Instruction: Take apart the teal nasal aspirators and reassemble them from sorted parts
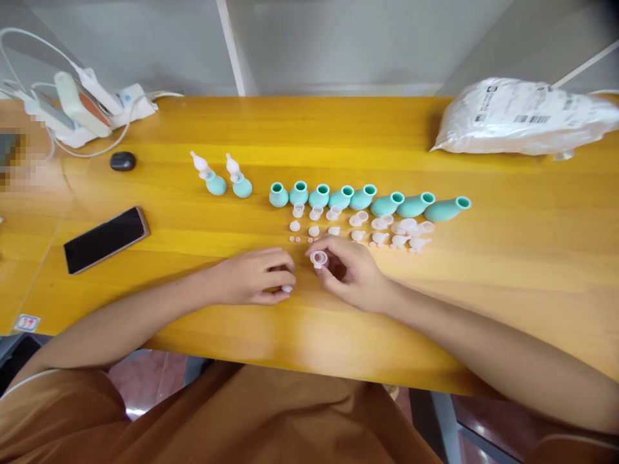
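Between the thumb and fingers of my right hand is a small clear plastic cup, its round mouth turned up. Just left of it, my left hand pinches a small whitish piece, mostly covered by the fingers. Beyond my hands runs a row of teal rubber bulbs with open necks. In front of them lie several clear cups, white nozzle tips and tiny round bits. Two joined pieces, each a teal bulb with a white tip, stand at the left.
On the left are a black phone, a small black case and a white power strip with cables. A plastic-wrapped package lies at the back right. The wooden table meets a grey partition behind.
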A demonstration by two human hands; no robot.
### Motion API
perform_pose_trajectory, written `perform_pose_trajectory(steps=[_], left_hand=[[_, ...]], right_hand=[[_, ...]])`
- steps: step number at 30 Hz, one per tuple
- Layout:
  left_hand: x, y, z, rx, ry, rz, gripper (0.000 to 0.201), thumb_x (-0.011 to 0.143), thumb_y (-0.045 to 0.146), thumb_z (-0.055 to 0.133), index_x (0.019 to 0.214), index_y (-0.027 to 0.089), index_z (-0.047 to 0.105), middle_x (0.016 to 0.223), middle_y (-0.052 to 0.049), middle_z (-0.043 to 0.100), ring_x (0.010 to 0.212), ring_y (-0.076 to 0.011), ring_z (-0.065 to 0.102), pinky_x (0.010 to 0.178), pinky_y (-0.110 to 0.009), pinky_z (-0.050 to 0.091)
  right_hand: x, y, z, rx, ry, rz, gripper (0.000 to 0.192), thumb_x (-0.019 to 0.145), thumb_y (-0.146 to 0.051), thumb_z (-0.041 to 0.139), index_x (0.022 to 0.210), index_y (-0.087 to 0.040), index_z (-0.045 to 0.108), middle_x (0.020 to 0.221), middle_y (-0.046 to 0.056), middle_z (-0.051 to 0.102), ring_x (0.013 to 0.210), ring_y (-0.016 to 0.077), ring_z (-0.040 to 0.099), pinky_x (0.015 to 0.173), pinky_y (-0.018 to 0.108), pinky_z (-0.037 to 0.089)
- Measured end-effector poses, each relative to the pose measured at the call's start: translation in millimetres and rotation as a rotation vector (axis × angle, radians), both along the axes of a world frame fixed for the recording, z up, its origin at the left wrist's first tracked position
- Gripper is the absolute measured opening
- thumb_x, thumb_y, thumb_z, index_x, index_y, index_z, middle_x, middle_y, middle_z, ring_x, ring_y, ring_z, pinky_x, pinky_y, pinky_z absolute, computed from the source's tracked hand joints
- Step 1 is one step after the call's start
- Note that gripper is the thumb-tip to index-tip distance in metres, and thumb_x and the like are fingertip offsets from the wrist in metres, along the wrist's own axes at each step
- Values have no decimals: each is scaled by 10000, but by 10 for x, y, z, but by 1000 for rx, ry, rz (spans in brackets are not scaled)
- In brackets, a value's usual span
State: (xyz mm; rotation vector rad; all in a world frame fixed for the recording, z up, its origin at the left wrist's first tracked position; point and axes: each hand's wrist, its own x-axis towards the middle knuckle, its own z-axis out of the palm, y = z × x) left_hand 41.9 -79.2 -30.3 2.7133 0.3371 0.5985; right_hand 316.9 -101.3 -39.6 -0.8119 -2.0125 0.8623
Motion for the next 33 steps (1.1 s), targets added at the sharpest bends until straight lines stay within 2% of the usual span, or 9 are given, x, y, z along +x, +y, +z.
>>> perform_pose_trajectory(steps=[4,8,14,17,19,23,26,30,33], left_hand=[[-19,28,-25,-100,-13,-17,133,1057,292,766,1092,187,692,1134,-124,767,1014,-219,718,923,-332,587],[-31,40,-28,-246,-88,-1,194,1038,341,808,1035,191,686,936,-58,758,862,-174,691,807,-281,570],[-51,42,9,-613,-211,255,446,906,564,909,949,186,674,797,22,689,654,-100,582,619,-208,485],[-33,28,16,-754,-264,301,527,862,643,915,930,177,678,794,14,697,644,-99,573,616,-214,484],[-15,9,19,-778,-257,303,551,850,673,908,923,171,692,798,8,699,651,-102,573,618,-217,477],[8,-37,33,-692,-183,269,527,880,676,878,935,171,738,813,-3,707,673,-107,579,617,-217,447],[12,-59,41,-654,-171,235,491,913,653,857,972,175,761,866,-19,732,710,-114,624,650,-218,477],[10,-67,28,-705,-194,259,495,921,651,848,996,170,755,894,-31,746,719,-121,663,673,-225,520],[9,-67,16,-677,-198,251,478,925,632,853,993,169,754,894,-30,744,735,-124,675,681,-225,522]], right_hand=[[8,27,1,61,-17,31,59,1042,-172,621,1049,-229,637,842,1,612,677,153,565,597,274,453],[20,38,10,62,-31,60,97,1092,-213,568,1012,-231,619,868,27,624,734,183,569,644,308,449],[27,26,21,74,-56,140,238,1058,-173,541,853,-248,448,764,-18,485,676,166,457,640,305,354],[30,14,5,105,-107,218,225,1011,-164,580,853,-244,443,767,-34,470,648,140,431,620,282,329],[32,6,-12,128,-146,272,201,1013,-188,599,867,-239,471,765,-40,478,643,135,432,621,277,326],[37,-4,-40,152,-200,345,146,1054,-253,598,921,-227,545,805,-22,549,677,144,474,647,282,340],[41,-7,-48,161,-225,359,152,1075,-277,583,934,-219,576,828,-11,581,681,145,484,656,284,346],[43,-8,-48,173,-250,361,165,1089,-290,571,948,-212,604,836,-3,593,685,151,492,660,288,348],[44,-8,-48,170,-254,363,182,1106,-303,563,961,-209,617,842,0,594,692,154,503,665,290,359]])
